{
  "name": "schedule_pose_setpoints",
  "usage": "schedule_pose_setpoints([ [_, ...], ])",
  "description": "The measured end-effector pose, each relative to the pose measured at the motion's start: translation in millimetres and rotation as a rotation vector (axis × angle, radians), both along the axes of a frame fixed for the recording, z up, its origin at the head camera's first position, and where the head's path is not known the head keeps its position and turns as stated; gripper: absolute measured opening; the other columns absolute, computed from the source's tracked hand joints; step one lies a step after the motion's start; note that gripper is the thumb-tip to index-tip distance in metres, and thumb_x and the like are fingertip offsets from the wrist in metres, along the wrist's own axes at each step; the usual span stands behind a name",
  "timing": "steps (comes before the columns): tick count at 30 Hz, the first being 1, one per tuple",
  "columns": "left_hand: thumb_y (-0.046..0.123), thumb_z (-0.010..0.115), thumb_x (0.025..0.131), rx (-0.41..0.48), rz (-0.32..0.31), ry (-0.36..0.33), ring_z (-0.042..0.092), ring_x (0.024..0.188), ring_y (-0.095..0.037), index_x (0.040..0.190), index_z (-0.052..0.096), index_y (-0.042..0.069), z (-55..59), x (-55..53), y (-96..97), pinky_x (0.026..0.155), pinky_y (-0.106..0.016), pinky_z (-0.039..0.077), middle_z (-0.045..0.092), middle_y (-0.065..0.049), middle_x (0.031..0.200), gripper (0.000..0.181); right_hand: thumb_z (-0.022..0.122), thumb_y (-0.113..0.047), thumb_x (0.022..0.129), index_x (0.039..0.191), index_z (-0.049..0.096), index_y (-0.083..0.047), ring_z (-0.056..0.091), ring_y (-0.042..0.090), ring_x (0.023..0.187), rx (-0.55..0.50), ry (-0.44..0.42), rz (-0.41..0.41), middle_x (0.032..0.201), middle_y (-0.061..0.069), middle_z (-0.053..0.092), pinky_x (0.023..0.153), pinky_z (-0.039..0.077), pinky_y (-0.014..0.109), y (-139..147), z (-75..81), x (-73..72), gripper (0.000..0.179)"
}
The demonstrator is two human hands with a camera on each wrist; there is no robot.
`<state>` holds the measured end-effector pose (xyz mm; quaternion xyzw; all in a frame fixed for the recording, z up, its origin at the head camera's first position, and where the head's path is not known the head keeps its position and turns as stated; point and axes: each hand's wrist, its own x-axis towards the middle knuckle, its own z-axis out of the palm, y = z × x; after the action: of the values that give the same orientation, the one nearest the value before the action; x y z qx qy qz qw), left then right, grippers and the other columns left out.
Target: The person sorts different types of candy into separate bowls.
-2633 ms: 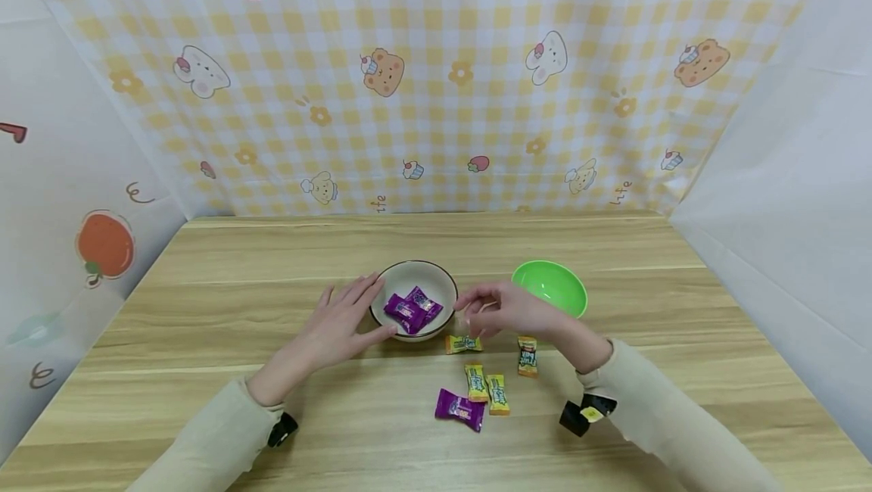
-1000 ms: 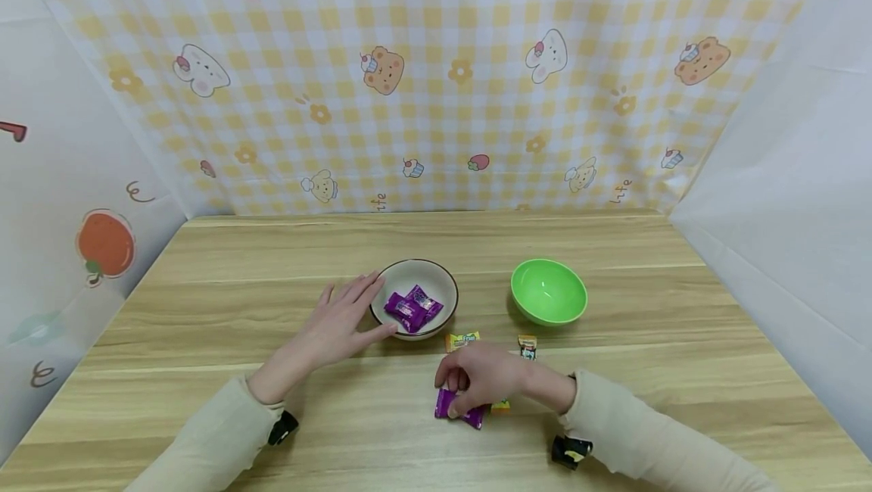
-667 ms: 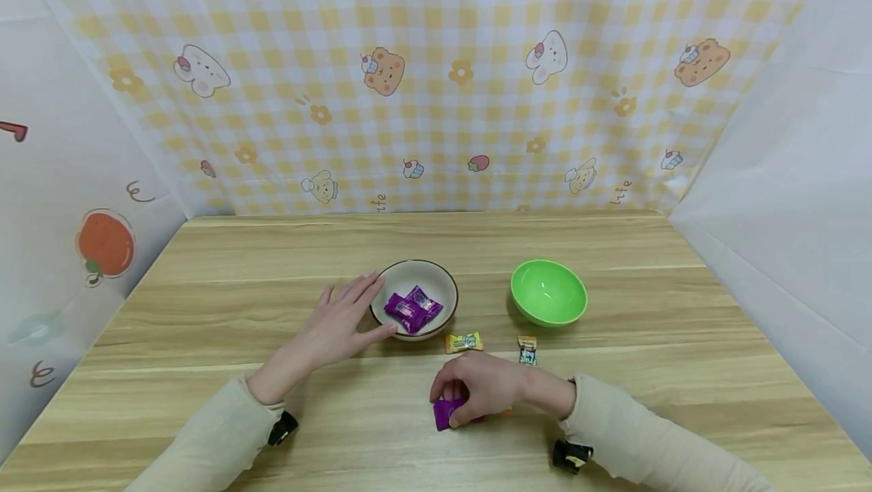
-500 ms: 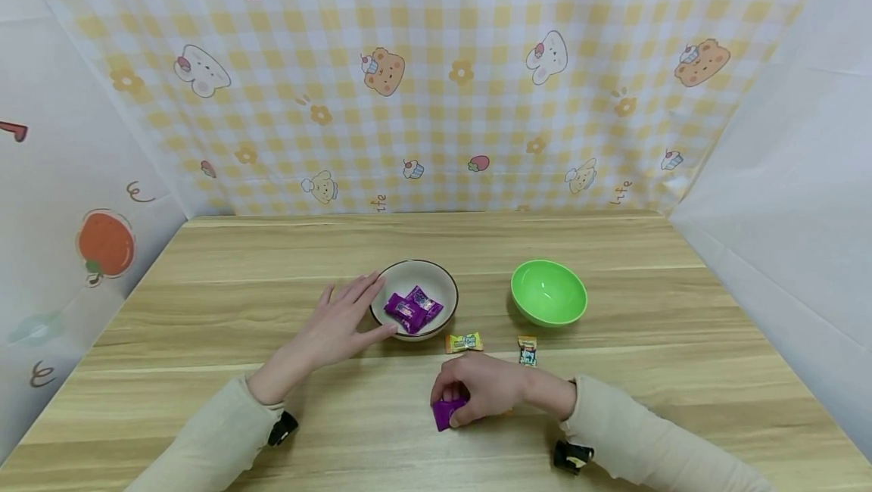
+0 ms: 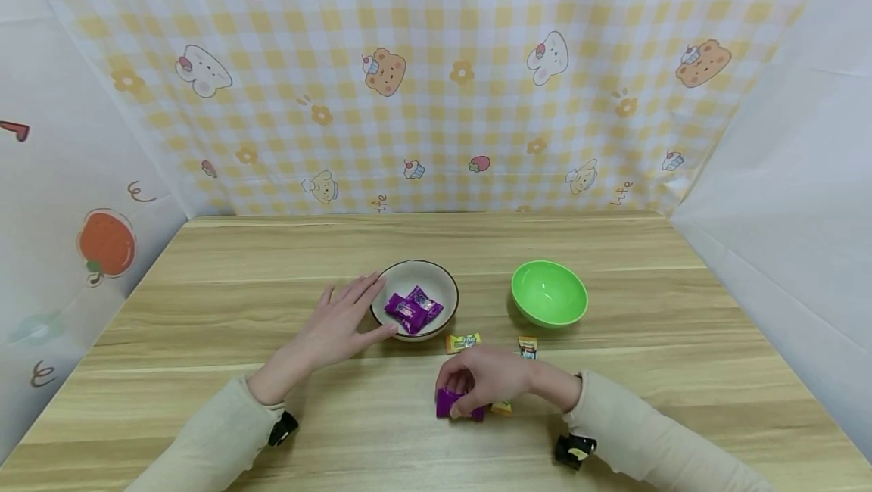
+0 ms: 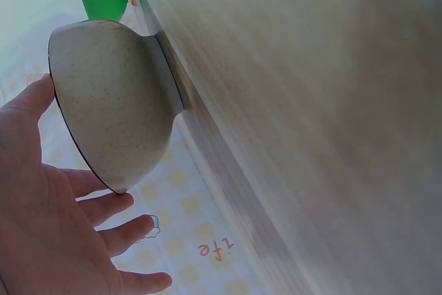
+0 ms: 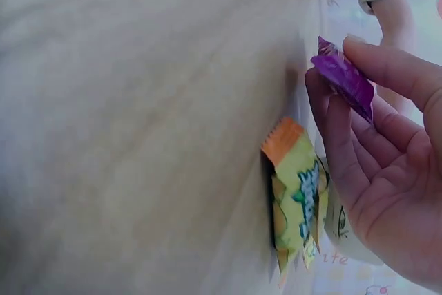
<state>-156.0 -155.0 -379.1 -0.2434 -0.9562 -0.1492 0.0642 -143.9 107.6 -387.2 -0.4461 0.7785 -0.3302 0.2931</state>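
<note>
My left hand [image 5: 334,331] rests at the left side of the off-white bowl [image 5: 412,274], fingers spread and thumb and fingertips at its dark rim. Two purple wrapped candies [image 5: 407,312] lie in that bowl. My right hand [image 5: 489,377] pinches another purple wrapped candy [image 7: 345,84] between thumb and fingers, in front of the bowl. In the right wrist view the pinched candy is tilted and clear of the table surface. A yellow wrapped candy [image 7: 297,195] with orange ends lies just below that hand, partly hidden by it in the head view.
A bright green bowl [image 5: 548,295] stands right of the off-white one, with nothing in it. One yellow candy [image 5: 462,342] lies at the off-white bowl's foot. An orange-ended candy [image 5: 527,347] lies before the green bowl. A checked curtain [image 5: 436,98] hangs behind the table.
My right hand has come from beside the off-white bowl down to the purple candy on the table, pinched it, and shifted slightly away from me with it. My left hand has stayed put.
</note>
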Motion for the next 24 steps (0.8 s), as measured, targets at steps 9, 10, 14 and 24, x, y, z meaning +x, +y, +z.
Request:
schedule_pose_setpoints([
  [9, 0.061, 0.045, 0.081, -0.001, 0.001, -0.010, 0.026, 0.124, -0.032, 0.137, 0.031, 0.006, -1.1, 0.1, -0.6, 0.095, -0.059, 0.013, 0.028, -0.011, 0.140, 0.080, 0.067, -0.004, 0.076, 0.099, 0.060, -0.002, 0.059, 0.009, 0.072, -0.053, -0.264, -0.075, 0.079, 0.002, 0.062, 0.066, 0.049, 0.026, 8.7, 8.7, -10.0, 0.024],
  [10, 0.060, 0.046, 0.081, -0.001, 0.002, -0.013, 0.026, 0.125, -0.032, 0.137, 0.031, 0.006, -0.9, 0.2, -0.5, 0.095, -0.059, 0.013, 0.028, -0.011, 0.140, 0.080, 0.067, -0.004, 0.076, 0.100, 0.060, -0.001, 0.059, 0.010, 0.073, -0.055, -0.264, -0.078, 0.079, 0.003, 0.063, 0.066, 0.049, 0.026, 10.0, 10.3, -11.3, 0.025],
  [14, 0.060, 0.046, 0.081, -0.004, 0.004, -0.021, 0.026, 0.125, -0.032, 0.137, 0.030, 0.006, -1.1, 0.2, -0.3, 0.095, -0.059, 0.013, 0.028, -0.011, 0.140, 0.080, 0.068, -0.008, 0.077, 0.103, 0.059, -0.004, 0.059, 0.013, 0.077, -0.033, -0.260, -0.120, 0.082, 0.002, 0.063, 0.068, 0.049, 0.027, 15.1, 18.9, -16.9, 0.028],
  [24, 0.061, 0.046, 0.080, 0.019, 0.001, -0.014, 0.028, 0.124, -0.033, 0.136, 0.032, 0.005, -0.2, 0.4, -0.6, 0.094, -0.060, 0.013, 0.028, -0.010, 0.140, 0.081, 0.064, -0.010, 0.079, 0.110, 0.057, 0.002, 0.059, 0.015, 0.076, -0.076, -0.225, -0.127, 0.086, 0.002, 0.062, 0.066, 0.049, 0.029, 21.8, 33.5, -30.4, 0.034],
])
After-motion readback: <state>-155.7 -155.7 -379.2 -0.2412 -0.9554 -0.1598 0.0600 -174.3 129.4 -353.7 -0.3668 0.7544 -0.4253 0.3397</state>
